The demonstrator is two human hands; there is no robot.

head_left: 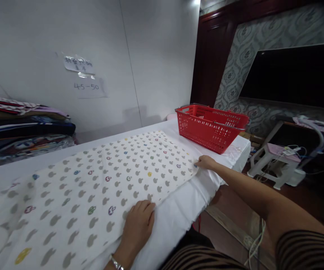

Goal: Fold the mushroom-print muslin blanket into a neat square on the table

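A white cloth (134, 165) printed with grey mouse-head shapes and a few coloured ones lies spread over the white-covered table. At its right near corner, my right hand (206, 162) pinches the fabric between thumb and fingers. My left hand (138, 223), wearing a silver bracelet at the wrist, is on the near edge, its fingers bent together over the cloth; the fingertips are partly hidden. The cloth looks mostly flat, with a vertical crease near the middle. Its left end is bunched and runs out of view.
A red plastic basket (204, 127) stands at the table's right end. Folded clothes (27, 127) are stacked at the far left. Two paper signs, one reading 45-50 (87, 87), hang on the pale wall. A stool (281, 157) with cables stands on the right, below a dark television (294, 75).
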